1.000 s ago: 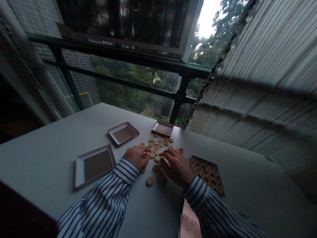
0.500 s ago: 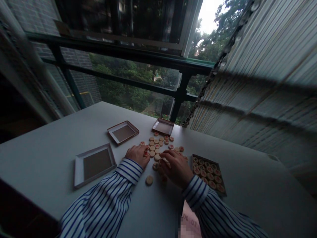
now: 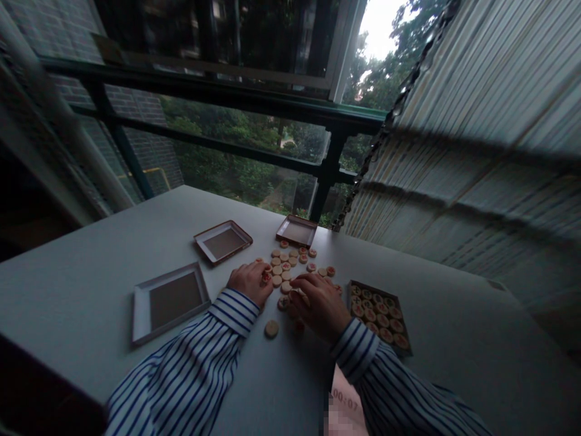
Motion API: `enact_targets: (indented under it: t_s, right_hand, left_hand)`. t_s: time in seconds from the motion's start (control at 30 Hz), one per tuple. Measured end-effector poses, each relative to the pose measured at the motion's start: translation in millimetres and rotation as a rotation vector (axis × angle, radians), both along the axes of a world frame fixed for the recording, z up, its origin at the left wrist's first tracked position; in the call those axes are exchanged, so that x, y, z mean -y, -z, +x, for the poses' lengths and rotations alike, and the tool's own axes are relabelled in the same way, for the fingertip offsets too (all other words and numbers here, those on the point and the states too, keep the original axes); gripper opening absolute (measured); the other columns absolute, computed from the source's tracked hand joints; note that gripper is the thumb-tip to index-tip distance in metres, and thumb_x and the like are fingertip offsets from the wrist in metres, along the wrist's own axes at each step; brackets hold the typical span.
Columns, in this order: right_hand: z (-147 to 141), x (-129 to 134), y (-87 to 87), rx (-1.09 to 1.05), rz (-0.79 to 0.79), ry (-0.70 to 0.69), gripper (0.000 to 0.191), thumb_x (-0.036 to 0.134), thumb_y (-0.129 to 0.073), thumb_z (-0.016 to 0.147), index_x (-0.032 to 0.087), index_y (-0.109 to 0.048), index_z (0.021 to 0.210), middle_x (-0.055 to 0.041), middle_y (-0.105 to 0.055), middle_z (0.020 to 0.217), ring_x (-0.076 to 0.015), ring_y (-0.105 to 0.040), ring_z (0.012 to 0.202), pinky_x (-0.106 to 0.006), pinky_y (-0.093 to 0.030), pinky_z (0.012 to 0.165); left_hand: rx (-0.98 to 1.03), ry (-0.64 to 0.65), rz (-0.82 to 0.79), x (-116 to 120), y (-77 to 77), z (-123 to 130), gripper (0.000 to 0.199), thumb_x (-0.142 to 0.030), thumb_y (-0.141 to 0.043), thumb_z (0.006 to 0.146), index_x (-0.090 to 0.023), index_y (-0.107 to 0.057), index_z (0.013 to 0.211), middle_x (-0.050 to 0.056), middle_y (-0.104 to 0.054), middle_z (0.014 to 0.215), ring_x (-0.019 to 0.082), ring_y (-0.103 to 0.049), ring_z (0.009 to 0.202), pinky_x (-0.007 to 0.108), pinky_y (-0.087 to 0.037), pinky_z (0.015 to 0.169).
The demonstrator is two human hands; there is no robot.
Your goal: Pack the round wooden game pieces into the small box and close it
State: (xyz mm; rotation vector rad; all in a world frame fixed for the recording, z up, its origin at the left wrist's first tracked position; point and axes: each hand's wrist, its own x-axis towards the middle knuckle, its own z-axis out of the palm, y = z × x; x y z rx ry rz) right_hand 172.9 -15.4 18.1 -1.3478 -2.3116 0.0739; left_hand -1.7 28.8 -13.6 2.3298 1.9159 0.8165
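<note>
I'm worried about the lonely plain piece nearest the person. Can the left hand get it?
Probably yes. The left hand is close to the plain piece, and only bare table seems to lie between them.

Tbh there was room to pass between the left sleeve (image 3: 186, 363) and right sleeve (image 3: 390, 381), but a loose disc (image 3: 271, 329) sat partway up and the disc cluster (image 3: 276, 270) kinda blocked the far end.
</note>
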Motion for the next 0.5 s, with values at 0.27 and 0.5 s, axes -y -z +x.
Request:
enact_targets:
  t_s: [0.27,0.5]
  right_hand:
    - [0.7,-1.0,1.8,-0.002,-0.008,0.007,0.018,0.026,-0.046,0.083,0.021,-0.058,0.095,-0.0056,-0.059,0.097,-0.0166,-0.051,0.091,-0.030,-0.036,0.079]
    - [0.2,-0.1,0.6,-0.009,0.005,0.008,0.018,0.026,-0.047,0.082,0.021,-0.059,0.094,-0.0057,-0.060,0.096,-0.0170,-0.051,0.091,-0.031,-0.036,0.080]
  left_hand:
    - [0.146,0.130,0.102,0.2,-3.9,-0.8,0.025,-0.023,-0.051,0.067,-0.017,-0.057,0.090,0.005,-0.062,0.083,0.018,-0.058,0.078,0.030,-0.045,0.070]
    - [0.402,0.202,0.164,1.0,-3.4,3.2,0.025,-0.018,-0.053,0.066,-0.014,-0.056,0.090,0.003,-0.058,0.077,0.013,-0.058,0.067,0.028,-0.050,0.068]
